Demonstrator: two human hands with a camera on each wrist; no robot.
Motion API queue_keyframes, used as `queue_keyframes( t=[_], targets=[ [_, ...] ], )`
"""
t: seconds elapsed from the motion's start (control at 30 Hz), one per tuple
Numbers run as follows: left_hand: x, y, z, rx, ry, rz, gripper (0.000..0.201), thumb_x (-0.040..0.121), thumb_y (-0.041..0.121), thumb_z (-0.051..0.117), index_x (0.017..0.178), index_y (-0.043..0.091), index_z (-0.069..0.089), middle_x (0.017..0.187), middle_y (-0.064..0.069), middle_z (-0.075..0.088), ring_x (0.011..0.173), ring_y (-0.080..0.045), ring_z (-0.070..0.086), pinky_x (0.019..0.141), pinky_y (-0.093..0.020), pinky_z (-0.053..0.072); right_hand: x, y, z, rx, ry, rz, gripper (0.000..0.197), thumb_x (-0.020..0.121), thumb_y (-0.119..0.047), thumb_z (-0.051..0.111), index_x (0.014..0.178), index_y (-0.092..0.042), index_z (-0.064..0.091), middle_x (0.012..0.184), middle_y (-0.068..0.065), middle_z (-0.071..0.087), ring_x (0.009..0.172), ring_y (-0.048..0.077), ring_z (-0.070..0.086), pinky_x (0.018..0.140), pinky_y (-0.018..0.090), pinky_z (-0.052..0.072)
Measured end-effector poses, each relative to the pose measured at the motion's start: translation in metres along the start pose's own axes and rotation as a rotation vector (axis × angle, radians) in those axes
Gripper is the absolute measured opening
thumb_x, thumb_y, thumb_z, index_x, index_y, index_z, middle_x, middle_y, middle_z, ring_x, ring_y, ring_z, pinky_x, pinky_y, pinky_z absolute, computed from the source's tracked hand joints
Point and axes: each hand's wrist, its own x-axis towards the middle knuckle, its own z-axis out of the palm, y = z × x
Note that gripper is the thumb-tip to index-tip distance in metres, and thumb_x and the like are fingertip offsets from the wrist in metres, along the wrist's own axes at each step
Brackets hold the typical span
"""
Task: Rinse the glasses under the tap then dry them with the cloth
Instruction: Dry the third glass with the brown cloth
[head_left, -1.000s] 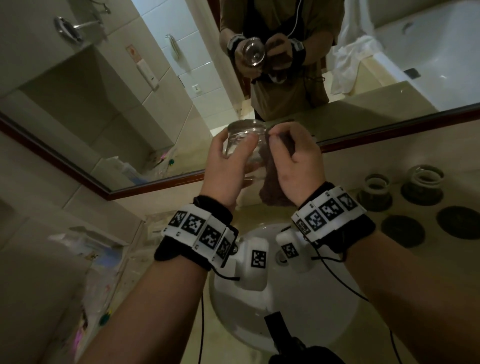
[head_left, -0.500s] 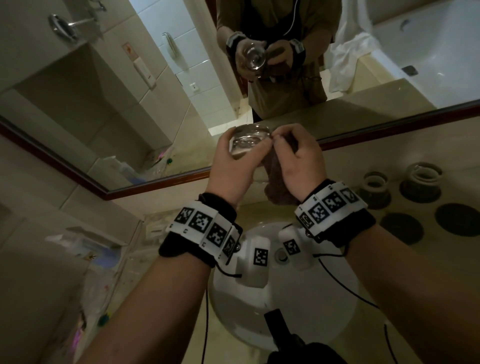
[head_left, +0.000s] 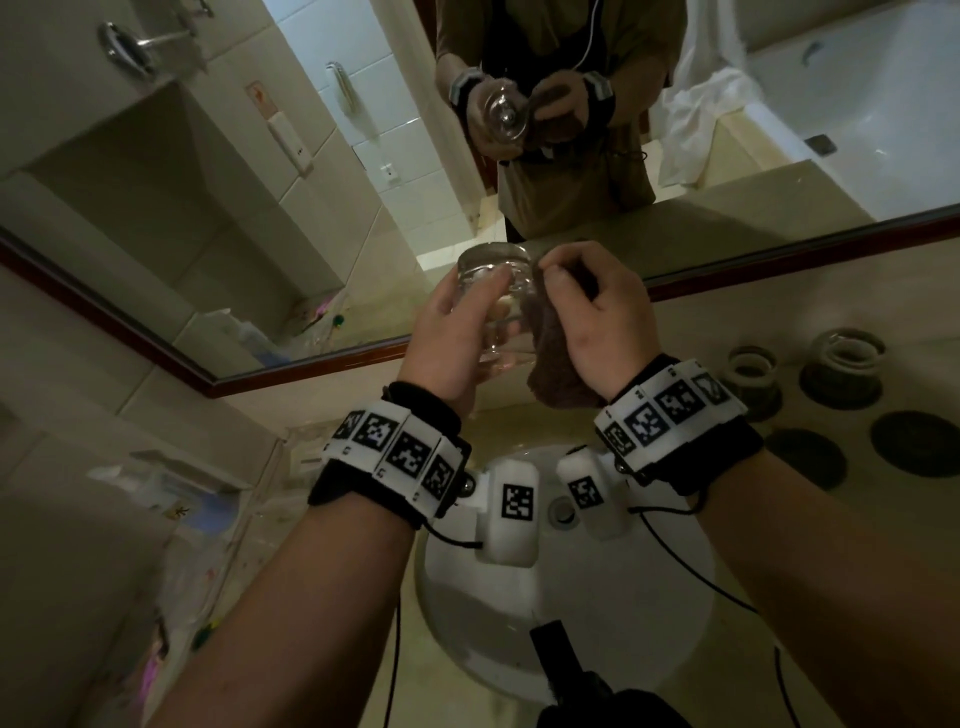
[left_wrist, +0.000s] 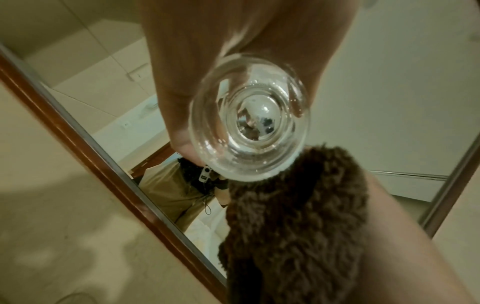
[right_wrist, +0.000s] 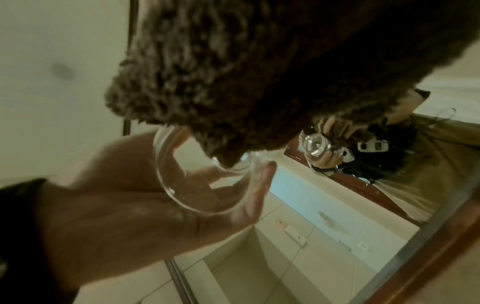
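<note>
My left hand grips a clear drinking glass raised in front of the mirror, fingers wrapped round its side. The left wrist view looks at the glass's thick base. My right hand pinches a dark brown fluffy cloth against the right side of the glass near the rim. The cloth hangs down below that hand and covers part of the glass in the right wrist view. Both hands are above the white basin.
Two more glasses stand upside down on dark round coasters on the counter at right, beside two bare coasters. The wood-framed mirror is close behind the hands. Bags and clutter lie at left.
Both hands stay raised with the glass and cloth. The left hand has turned the glass a little, and the right hand has shifted the cloth along its rim.
</note>
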Motion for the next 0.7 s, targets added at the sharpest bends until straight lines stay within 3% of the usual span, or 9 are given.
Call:
queue_keyframes(
  t=[0.07, 0.13, 0.23, 0.33, 0.4, 0.47, 0.57, 0.7],
  targets=[
    [0.001, 0.001, -0.001, 0.034, 0.008, -0.013, 0.025, 0.093, 0.033, 0.060, 0.116, 0.023, 0.060, 0.092, 0.000, 0.064, 0.083, -0.020, 0.060, 0.062, -0.030, 0.046, -0.004, -0.001, 0.002, -0.021, 0.019, -0.052, 0.014, 0.090, -0.019, 0.051, 0.092, -0.014, 0.064, 0.091, -0.005, 0.061, 0.086, 0.007, 0.056, 0.080, 0.013, 0.042],
    [0.001, -0.001, 0.000, 0.051, 0.001, -0.010, 0.034, 0.092, 0.033, 0.062, 0.124, 0.025, 0.055, 0.098, -0.001, 0.064, 0.086, -0.020, 0.062, 0.065, -0.031, 0.047, -0.007, 0.002, 0.003, -0.023, 0.031, -0.023, 0.011, 0.092, -0.017, 0.051, 0.093, -0.016, 0.062, 0.091, -0.007, 0.059, 0.082, 0.001, 0.053, 0.077, 0.005, 0.038],
    [0.000, -0.005, 0.002, -0.007, 0.028, -0.056, 0.059, 0.090, 0.035, 0.065, 0.137, 0.030, 0.030, 0.107, -0.003, 0.064, 0.090, -0.019, 0.065, 0.078, -0.038, 0.051, -0.004, 0.005, 0.001, 0.014, 0.009, 0.100, 0.010, 0.095, -0.016, 0.050, 0.091, -0.021, 0.058, 0.086, -0.014, 0.056, 0.080, -0.001, 0.053, 0.072, 0.003, 0.038],
    [0.003, -0.008, -0.002, -0.038, 0.033, -0.124, 0.052, 0.091, 0.039, 0.061, 0.134, 0.024, 0.036, 0.107, -0.004, 0.062, 0.090, -0.020, 0.063, 0.084, -0.041, 0.052, -0.002, 0.005, 0.000, -0.039, -0.001, 0.077, 0.011, 0.094, -0.016, 0.051, 0.089, -0.021, 0.058, 0.087, -0.009, 0.059, 0.084, 0.007, 0.054, 0.074, 0.007, 0.038],
    [0.004, -0.006, -0.003, 0.071, 0.028, -0.121, 0.047, 0.090, 0.049, 0.059, 0.128, 0.027, 0.043, 0.110, -0.002, 0.060, 0.100, -0.020, 0.060, 0.094, -0.046, 0.050, -0.004, 0.005, 0.001, -0.056, 0.004, 0.040, 0.011, 0.093, -0.016, 0.052, 0.088, -0.022, 0.058, 0.090, -0.005, 0.059, 0.087, 0.007, 0.054, 0.075, 0.006, 0.037],
    [0.004, -0.002, -0.003, 0.169, 0.023, -0.083, 0.057, 0.084, 0.055, 0.064, 0.129, 0.024, 0.046, 0.104, 0.000, 0.062, 0.095, -0.018, 0.063, 0.086, -0.041, 0.054, -0.006, 0.003, 0.002, -0.038, 0.020, 0.011, 0.009, 0.092, -0.018, 0.051, 0.089, -0.021, 0.059, 0.092, -0.002, 0.060, 0.087, 0.008, 0.054, 0.076, 0.007, 0.038],
    [0.003, 0.003, -0.006, 0.140, -0.007, -0.042, 0.055, 0.084, 0.038, 0.071, 0.129, 0.014, 0.051, 0.087, 0.004, 0.068, 0.077, -0.016, 0.064, 0.066, -0.032, 0.054, -0.008, -0.002, 0.003, -0.015, 0.068, -0.044, 0.011, 0.090, -0.020, 0.050, 0.092, -0.017, 0.061, 0.094, 0.001, 0.061, 0.086, 0.009, 0.055, 0.079, 0.012, 0.041],
    [-0.003, 0.005, -0.004, 0.009, -0.089, -0.021, 0.042, 0.091, 0.033, 0.061, 0.124, 0.008, 0.056, 0.093, -0.004, 0.067, 0.076, -0.017, 0.064, 0.063, -0.030, 0.053, -0.003, 0.000, 0.001, 0.066, 0.039, 0.066, 0.009, 0.095, -0.016, 0.049, 0.092, -0.021, 0.056, 0.085, -0.011, 0.057, 0.076, -0.006, 0.053, 0.070, 0.006, 0.040]
  ],
)
